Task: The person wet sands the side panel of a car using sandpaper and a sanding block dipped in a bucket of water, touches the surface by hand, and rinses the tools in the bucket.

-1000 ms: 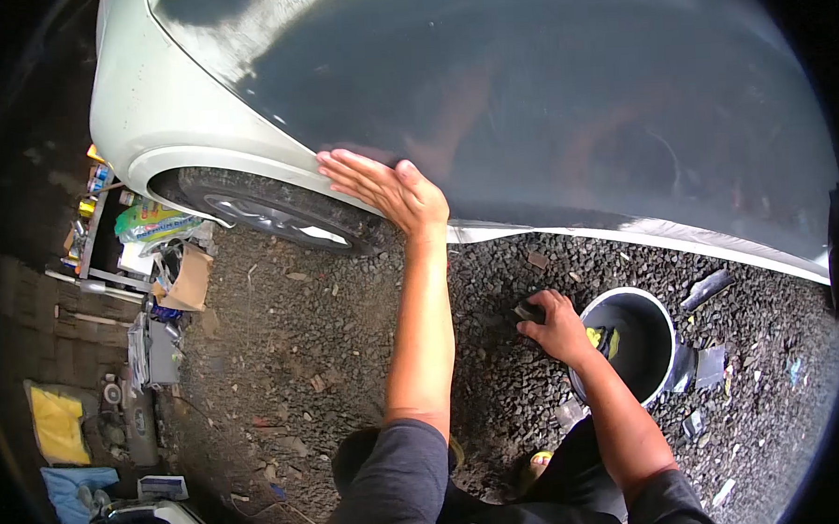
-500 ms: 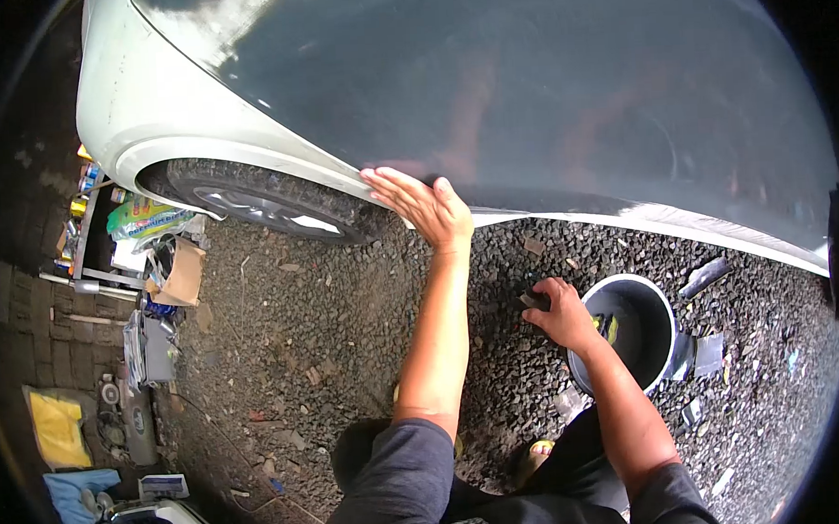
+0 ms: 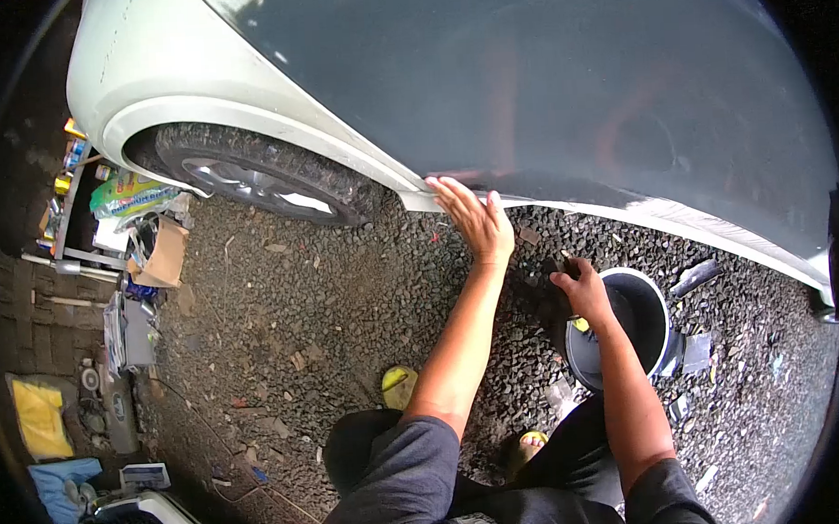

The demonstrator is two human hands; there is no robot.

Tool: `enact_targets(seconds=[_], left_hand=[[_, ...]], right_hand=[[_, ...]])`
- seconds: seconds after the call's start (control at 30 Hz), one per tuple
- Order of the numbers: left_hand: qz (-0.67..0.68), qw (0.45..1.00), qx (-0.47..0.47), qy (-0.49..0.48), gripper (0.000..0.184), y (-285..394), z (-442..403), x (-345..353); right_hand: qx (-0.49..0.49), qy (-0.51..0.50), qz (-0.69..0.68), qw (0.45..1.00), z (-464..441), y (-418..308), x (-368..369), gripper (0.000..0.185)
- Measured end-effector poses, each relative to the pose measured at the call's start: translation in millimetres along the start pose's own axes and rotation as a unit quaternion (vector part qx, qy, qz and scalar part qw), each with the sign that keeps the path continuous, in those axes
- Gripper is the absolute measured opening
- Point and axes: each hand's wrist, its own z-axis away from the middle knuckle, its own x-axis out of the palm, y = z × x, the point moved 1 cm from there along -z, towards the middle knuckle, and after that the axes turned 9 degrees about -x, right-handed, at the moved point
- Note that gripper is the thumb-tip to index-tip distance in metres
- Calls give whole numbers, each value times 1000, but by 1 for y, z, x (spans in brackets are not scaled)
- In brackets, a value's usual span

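My left hand (image 3: 479,226) lies with its fingers stretched out against the lower edge of the dark grey car panel (image 3: 562,87). Its fingertips touch the panel just above the pale sill. To the right and lower, my right hand (image 3: 586,294) is closed in a pinch on a small dark flat piece (image 3: 560,265), mostly covered by the fingers. That hand is above the gravel, at the left rim of a dark bucket (image 3: 666,321). Something yellow shows inside the bucket, partly behind my wrist.
A car wheel (image 3: 257,180) sits under the white fender (image 3: 163,62). Left of the gravel are a cardboard box (image 3: 163,253), a green bag (image 3: 131,193), a yellow cloth (image 3: 42,419) and a blue cloth (image 3: 60,488). A grey scrap (image 3: 697,353) lies right of the bucket.
My left hand has slid right and slightly down along the panel's lower edge. My right hand has shifted a little right and up, with the dark piece still in it. The view has shifted slightly.
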Motion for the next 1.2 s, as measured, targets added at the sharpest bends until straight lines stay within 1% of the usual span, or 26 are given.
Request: enact_targets(seconds=[0.07,0.13,0.2,0.27,0.3,0.37,0.43,0.53,0.67,0.8,0.93,1.07,1.1,1.17,1.2], left_hand=[[13,999,-22,-47,84,-10,20,10],[46,992,-56,-106,83,-11,37,13],[93,992,-55,-64,83,-2,35,9],[118,992,-43,-15,84,21,11,-12],[114,993,-2,13,85,28,-8,-23],[83,993,64,58,88,42,-47,-46],[27,991,109,68,88,43,-77,-60],[-20,988,137,66,90,31,-81,-57],[-57,991,115,33,90,12,-50,-39],[-65,993,94,12,89,5,-31,-28],[-54,995,75,-36,88,-6,1,-11],[39,986,-5,-160,86,-16,49,12],[25,983,-2,-181,86,-12,56,11],[99,978,-44,-180,88,-9,61,10],[127,978,-71,-152,84,-4,59,10]], right_hand=[[33,-3,-22,999,-1,-9,-4,66],[56,-5,-31,998,-6,0,-3,66],[72,-1,-33,997,-8,0,-5,63],[41,-10,-20,999,-7,-1,-4,62],[27,-14,-15,999,-5,-1,-2,61],[27,-25,21,999,-2,-10,-2,60],[13,-25,48,998,0,-11,-1,60],[15,-23,63,998,3,-15,0,61],[23,-36,88,995,1,-10,1,63],[15,-35,107,993,2,-18,2,64],[16,-35,117,992,1,-18,3,64],[17,-39,118,992,1,-23,2,64],[18,-37,118,992,0,-20,2,64],[21,-33,117,992,-1,-14,3,64],[18,-33,117,992,-2,-15,2,65]])
